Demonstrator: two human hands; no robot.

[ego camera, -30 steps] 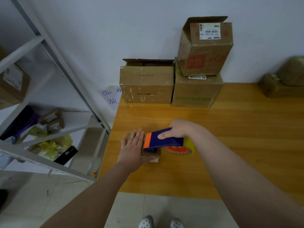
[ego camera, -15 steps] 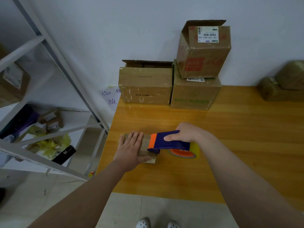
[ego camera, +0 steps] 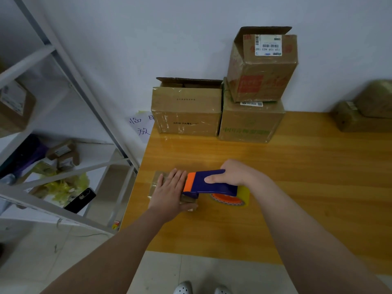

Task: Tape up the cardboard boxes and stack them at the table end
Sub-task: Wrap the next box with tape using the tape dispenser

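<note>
Left hand (ego camera: 170, 193) presses flat, fingers straight, on the small brown cardboard box (ego camera: 158, 181) near the shiny wooden table's (ego camera: 297, 177) left edge. I see my right hand (ego camera: 235, 174) gripping the blue-and-orange tape gun (ego camera: 210, 183). Bigger boxes (ego camera: 186, 111) sit by the white wall.

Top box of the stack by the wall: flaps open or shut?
Open: a flap of the top box stands up at its back edge. What is inside cannot be seen.
</note>
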